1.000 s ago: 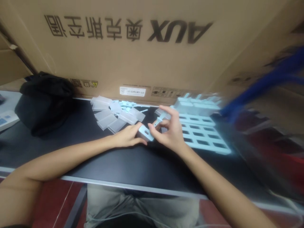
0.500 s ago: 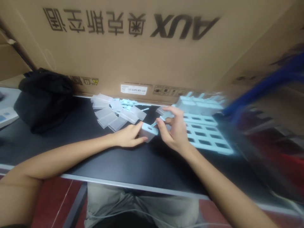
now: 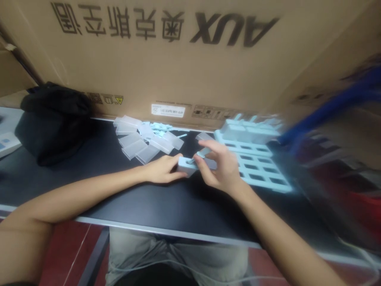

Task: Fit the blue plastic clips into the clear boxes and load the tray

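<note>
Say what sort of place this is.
Probably a workshop or storeroom, though that's a guess: a large cardboard box rises behind a black table bearing a pale blue rack.

Pale-blue boxy plastic case (image 3: pixel 185 163) left of pale-blue gridded plastic rack (image 3: pixel 258 154), flat translucent plastic sleeves (image 3: pixel 132 143) farther left, brown cardboard box (image 3: pixel 163 71) behind

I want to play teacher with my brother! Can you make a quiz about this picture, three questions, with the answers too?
1. Multiple choice: what colour is the tray with square openings? A: red. B: light blue. C: black.
2. True or false: the left hand holds the small slotted case while the right hand pinches the thin blue piece.
3. Fill the gap: the black cloth bundle lies toward the person's ____ side.

Key: 1. B. 2. True. 3. Left.
</note>
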A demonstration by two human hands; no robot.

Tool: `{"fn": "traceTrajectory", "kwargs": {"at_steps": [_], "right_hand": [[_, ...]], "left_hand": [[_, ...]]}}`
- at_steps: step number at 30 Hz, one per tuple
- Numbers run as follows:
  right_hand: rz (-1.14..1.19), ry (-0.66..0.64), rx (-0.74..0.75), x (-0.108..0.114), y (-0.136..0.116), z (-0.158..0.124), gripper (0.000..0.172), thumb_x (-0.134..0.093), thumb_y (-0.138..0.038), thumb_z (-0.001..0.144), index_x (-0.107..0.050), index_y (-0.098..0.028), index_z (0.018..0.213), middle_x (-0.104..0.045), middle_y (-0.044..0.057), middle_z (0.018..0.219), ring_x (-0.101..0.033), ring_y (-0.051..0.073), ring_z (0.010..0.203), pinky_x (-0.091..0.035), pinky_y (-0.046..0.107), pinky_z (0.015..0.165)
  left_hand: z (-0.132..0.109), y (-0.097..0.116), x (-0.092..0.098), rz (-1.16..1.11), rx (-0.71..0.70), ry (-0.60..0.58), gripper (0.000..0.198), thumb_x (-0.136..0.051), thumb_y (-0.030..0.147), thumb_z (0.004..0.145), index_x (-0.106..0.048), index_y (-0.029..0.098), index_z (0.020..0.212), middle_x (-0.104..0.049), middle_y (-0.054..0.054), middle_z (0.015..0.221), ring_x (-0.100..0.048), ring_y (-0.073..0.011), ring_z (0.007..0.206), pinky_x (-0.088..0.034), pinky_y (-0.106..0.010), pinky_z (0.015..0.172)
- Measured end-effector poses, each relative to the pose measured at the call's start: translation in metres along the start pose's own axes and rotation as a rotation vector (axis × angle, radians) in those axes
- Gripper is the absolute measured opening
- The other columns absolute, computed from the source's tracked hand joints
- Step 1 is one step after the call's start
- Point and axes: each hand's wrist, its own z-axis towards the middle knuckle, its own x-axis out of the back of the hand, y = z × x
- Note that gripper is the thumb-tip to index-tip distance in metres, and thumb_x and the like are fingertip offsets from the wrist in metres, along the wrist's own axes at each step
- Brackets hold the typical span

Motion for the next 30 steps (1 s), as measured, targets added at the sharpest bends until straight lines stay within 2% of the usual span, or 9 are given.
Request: {"fn": "traceTrajectory", "kwargs": {"at_steps": [5, 8, 11, 13, 19, 22, 24, 26, 30], "right_hand": [[0.061, -0.255, 0.0, -0.007, 0.002, 0.003, 0.043, -0.051, -0.026, 0.102, -0.056, -0.027, 0.145, -0.075, 0.01, 0.105, -0.068, 0.028, 0.093, -0.058, 0.047, 0.087], [0.018, -0.189, 0.009, -0.014, 0.0, 0.0, 0.055, -0.052, -0.029, 0.102, -0.046, -0.024, 0.156, -0.074, 0.012, 0.112, -0.066, 0.03, 0.097, -0.057, 0.051, 0.089], [-0.064, -0.042, -0.007, -0.022, -0.007, -0.004, 0.07, -0.059, -0.037, 0.099, -0.035, -0.021, 0.163, -0.072, 0.015, 0.115, -0.066, 0.031, 0.093, -0.059, 0.049, 0.079], [-0.118, -0.033, -0.03, -0.027, -0.013, -0.006, 0.072, -0.061, -0.042, 0.098, -0.036, -0.021, 0.162, -0.072, 0.016, 0.118, -0.067, 0.031, 0.093, -0.06, 0.047, 0.075], [-0.116, -0.169, -0.227, -0.041, -0.028, -0.012, 0.069, -0.062, -0.056, 0.097, -0.043, -0.017, 0.151, -0.072, 0.02, 0.124, -0.074, 0.035, 0.104, -0.062, 0.044, 0.076], [-0.131, -0.17, -0.313, -0.04, -0.023, -0.01, 0.065, -0.061, -0.05, 0.095, -0.043, -0.018, 0.149, -0.072, 0.019, 0.123, -0.075, 0.033, 0.097, -0.061, 0.041, 0.069], [-0.167, -0.123, -0.337, -0.029, -0.008, -0.003, 0.064, -0.062, -0.046, 0.092, -0.044, -0.018, 0.147, -0.071, 0.018, 0.125, -0.074, 0.032, 0.095, -0.061, 0.042, 0.071], [-0.262, -0.023, -0.393, -0.007, 0.02, 0.005, 0.064, -0.063, -0.044, 0.088, -0.044, -0.018, 0.144, -0.069, 0.017, 0.125, -0.072, 0.031, 0.095, -0.06, 0.045, 0.079], [-0.561, 0.182, -0.676, 0.061, 0.088, 0.005, 0.063, -0.062, -0.042, 0.088, -0.043, -0.017, 0.143, -0.067, 0.02, 0.129, -0.068, 0.033, 0.109, -0.053, 0.047, 0.097]], "left_hand": [[0.0, 0.002, -0.001, 0.013, 0.004, 0.053, 0.036, -0.067, 0.053, 0.097, -0.058, 0.021, 0.11, -0.07, -0.004, 0.094, -0.071, -0.0229, 0.081, -0.056, -0.034, 0.077], [-0.004, 0.002, -0.002, 0.007, 0.031, 0.176, 0.038, -0.067, 0.052, 0.095, -0.059, 0.02, 0.113, -0.068, -0.002, 0.085, -0.067, -0.0186, 0.07, -0.054, -0.03, 0.067], [-0.007, 0.002, -0.005, -0.011, 0.025, 0.355, 0.042, -0.069, 0.053, 0.093, -0.058, 0.019, 0.114, -0.064, 0.001, 0.077, -0.06, -0.0142, 0.059, -0.049, -0.026, 0.057], [-0.008, 0.002, -0.006, -0.013, -0.011, 0.432, 0.04, -0.069, 0.052, 0.092, -0.058, 0.019, 0.111, -0.064, 0.001, 0.078, -0.058, -0.013, 0.059, -0.049, -0.025, 0.056], [-0.004, 0.002, -0.007, 0.022, -0.053, 0.453, 0.037, -0.072, 0.051, 0.093, -0.053, 0.02, 0.095, -0.066, -0.002, 0.082, -0.063, -0.0142, 0.067, -0.053, -0.026, 0.061], [-0.004, 0.0, -0.007, -0.072, -0.076, 0.404, 0.038, -0.075, 0.046, 0.092, -0.054, 0.019, 0.107, -0.069, -0.002, 0.087, -0.067, -0.0134, 0.068, -0.056, -0.024, 0.062], [-0.004, 0.0, -0.007, -0.153, -0.096, 0.364, 0.043, -0.074, 0.043, 0.094, -0.052, 0.019, 0.123, -0.073, -0.007, 0.103, -0.073, -0.0152, 0.079, -0.059, -0.023, 0.065], [-0.005, 0.0, -0.006, -0.165, -0.105, 0.346, 0.042, -0.067, 0.04, 0.099, -0.049, 0.02, 0.132, -0.073, -0.011, 0.115, -0.076, -0.0163, 0.089, -0.06, -0.023, 0.068], [-0.008, 0.004, -0.005, -0.007, -0.146, 0.275, 0.032, -0.054, 0.03, 0.105, -0.046, 0.022, 0.134, -0.074, -0.006, 0.108, -0.074, -0.0124, 0.079, -0.058, -0.023, 0.068]]}}
